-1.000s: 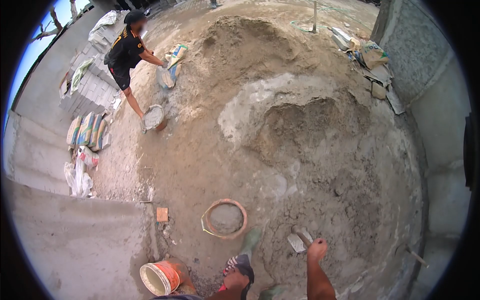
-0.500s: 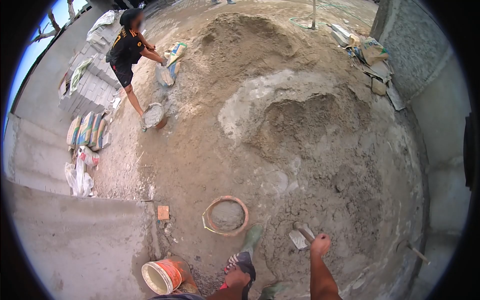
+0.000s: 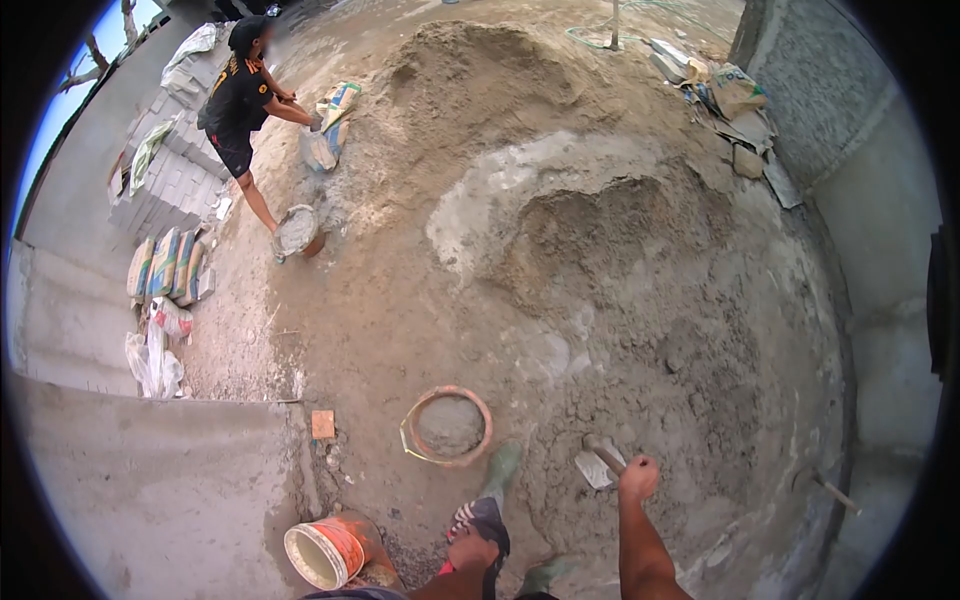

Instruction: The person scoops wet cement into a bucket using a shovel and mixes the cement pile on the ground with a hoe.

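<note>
My right hand [image 3: 638,478] is closed around the wooden handle of a hoe [image 3: 600,468]. Its pale metal blade rests on the wet grey mortar [image 3: 690,440] spread over the ground. My left hand [image 3: 474,550] lies against my bent leg near the knee; its fingers are too indistinct to make out. Just ahead of my green boot [image 3: 504,466] stands a round bucket [image 3: 484,408] filled with mortar, its wire handle hanging over the left side.
An orange bucket [image 3: 352,545] lies tipped at lower left, near a square tile [image 3: 323,424]. A co-worker [image 3: 240,100] bends over a bag [image 3: 325,145] beside another filled bucket [image 3: 316,243]. Cement bags [image 3: 165,262] and stacked blocks [image 3: 175,170] line the left; a wall [image 3: 885,250] bounds the right.
The whole view has shifted slightly left. My right hand still grips the hoe, its blade nearly in the same spot. The co-worker's pose is almost the same.
</note>
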The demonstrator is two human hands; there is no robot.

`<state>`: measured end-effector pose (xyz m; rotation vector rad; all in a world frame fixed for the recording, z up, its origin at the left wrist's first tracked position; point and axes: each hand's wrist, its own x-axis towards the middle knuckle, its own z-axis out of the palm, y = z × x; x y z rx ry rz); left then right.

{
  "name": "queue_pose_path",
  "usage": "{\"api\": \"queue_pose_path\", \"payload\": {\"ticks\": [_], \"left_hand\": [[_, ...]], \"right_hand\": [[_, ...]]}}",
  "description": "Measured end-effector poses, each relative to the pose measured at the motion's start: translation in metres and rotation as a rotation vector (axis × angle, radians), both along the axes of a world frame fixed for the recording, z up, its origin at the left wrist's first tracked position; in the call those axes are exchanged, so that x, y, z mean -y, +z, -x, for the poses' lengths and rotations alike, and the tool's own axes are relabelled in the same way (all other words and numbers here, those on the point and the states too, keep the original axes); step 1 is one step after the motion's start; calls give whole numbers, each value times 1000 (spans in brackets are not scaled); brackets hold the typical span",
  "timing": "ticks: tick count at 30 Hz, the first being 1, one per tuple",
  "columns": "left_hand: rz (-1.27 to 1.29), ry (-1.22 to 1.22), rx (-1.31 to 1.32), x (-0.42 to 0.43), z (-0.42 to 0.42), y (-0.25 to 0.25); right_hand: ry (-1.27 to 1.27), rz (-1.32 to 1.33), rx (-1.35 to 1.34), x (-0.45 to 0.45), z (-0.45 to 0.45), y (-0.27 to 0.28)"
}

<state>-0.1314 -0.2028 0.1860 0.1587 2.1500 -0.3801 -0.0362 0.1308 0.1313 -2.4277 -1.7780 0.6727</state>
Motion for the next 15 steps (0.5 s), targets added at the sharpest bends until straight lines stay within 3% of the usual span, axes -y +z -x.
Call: {"api": "queue_pose_path", "payload": {"ticks": [15], "left_hand": [[-12, 2, -13, 0, -1, -2]], "right_hand": [[-9, -5, 7, -1, 3, 3]]}}
